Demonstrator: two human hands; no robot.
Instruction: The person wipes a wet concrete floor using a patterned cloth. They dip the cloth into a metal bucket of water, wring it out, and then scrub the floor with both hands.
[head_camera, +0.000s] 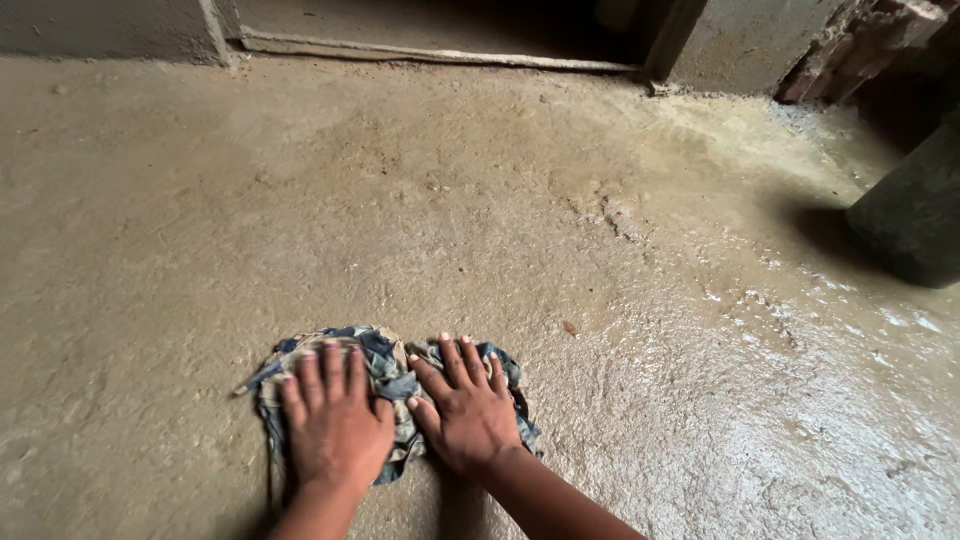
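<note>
A crumpled blue and grey rag (388, 372) lies flat on the wet concrete floor (420, 200) near the bottom of the view. My left hand (335, 415) presses palm-down on the rag's left half, fingers spread. My right hand (465, 405) rests palm-down on its right half, fingers apart, thumb next to the left hand. Neither hand grips the cloth; both lie flat on top of it. Parts of the rag stick out past the fingertips and at the sides.
The floor glistens wet on the right side (800, 400). A dark cylindrical object (910, 215) stands at the right edge. A doorway threshold (430, 50) runs along the top, with a wall (740, 45) and bricks (850, 50) at the upper right.
</note>
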